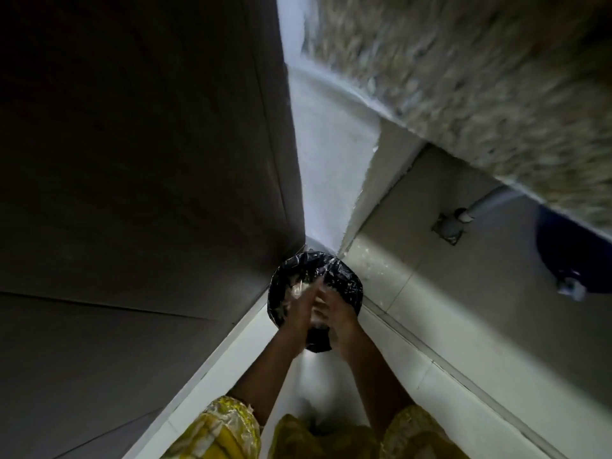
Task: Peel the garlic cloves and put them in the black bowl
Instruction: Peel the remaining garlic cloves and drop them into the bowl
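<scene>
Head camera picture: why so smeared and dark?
Head view: the speckled counter is motion-smeared, the dark panel lies in shadow, the wide lens bows straight edges, and the left hand and right hand over the black-lined bin look soft.

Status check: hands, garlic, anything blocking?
Left hand and right hand palms together, fingers straight. Both over black-lined bin, pale scraps inside. Garlic cloves, black bowl not in view. Nothing blocking.
</scene>
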